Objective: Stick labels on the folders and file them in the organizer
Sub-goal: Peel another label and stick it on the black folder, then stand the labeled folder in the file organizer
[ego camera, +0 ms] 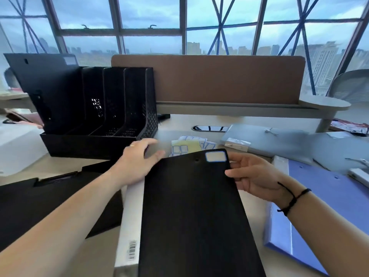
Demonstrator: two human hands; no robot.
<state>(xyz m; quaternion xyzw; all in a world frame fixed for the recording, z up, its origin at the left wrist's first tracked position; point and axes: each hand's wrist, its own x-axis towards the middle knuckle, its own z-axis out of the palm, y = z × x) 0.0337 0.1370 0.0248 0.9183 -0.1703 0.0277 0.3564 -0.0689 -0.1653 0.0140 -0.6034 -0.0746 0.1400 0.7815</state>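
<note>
Black folder (195,212), right hand (253,174) pinching edge, left hand (137,158) flat on corner

Tall steel-framed windows (151,23) show cloudy skyline behind a brown desk divider (219,78).

I log a brown divider panel (207,80) behind the desk (65,166), a cable grommet (209,128) below it, a grey mesh chair (347,84) far right, and windows (151,17) facing city towers.
</note>
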